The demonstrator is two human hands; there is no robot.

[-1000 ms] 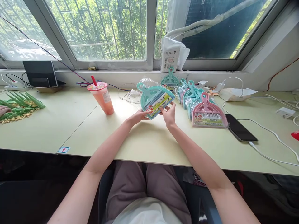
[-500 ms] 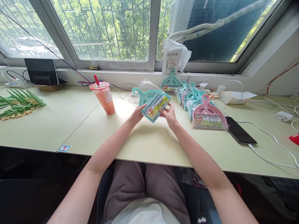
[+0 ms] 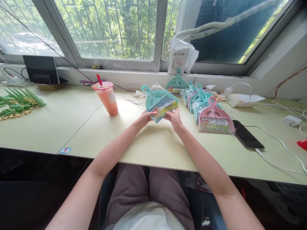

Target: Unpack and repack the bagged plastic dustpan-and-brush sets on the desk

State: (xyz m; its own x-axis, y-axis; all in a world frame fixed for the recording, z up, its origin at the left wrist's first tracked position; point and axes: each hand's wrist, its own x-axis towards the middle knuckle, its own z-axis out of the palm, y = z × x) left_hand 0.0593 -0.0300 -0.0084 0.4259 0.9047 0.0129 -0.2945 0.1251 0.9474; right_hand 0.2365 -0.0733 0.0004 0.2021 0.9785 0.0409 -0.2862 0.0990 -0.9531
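Below your fingers (image 3: 151, 114) and out to either side spreads the pale yellow table (image 3: 158, 145), the largest item on record. Beyond your right fingertips and off to their right stands a row of film-wrapped dustpan-and-brush sets (image 3: 198, 98), mostly turquoise, with a pink dustpan-and-brush set (image 3: 215, 116) at its near end; your hands touch none of these.

Between your fingers is the item under inspection: one turquoise dustpan-and-brush set (image 3: 158, 99) in clear film, tilted, its handle pointing away and to the left, its bristle edge toward you. Well to the left of your fingers, apart from them, stands a drink cup with a red straw (image 3: 107, 99).

Your left hand (image 3: 143, 119) grips the set at its lower left, and your right hand (image 3: 175, 119) at its lower right. Both thumbs are on the front; the fingers behind are largely hidden. The printed label (image 3: 169, 107) lies beside your thumbs, rising toward the right.

Finding: the step in hand appears to be a two-handed check or adjustment of the wrapped set. In my judgement, the next move calls for one side pinched firmly while you re-place the other, since the film may slide.
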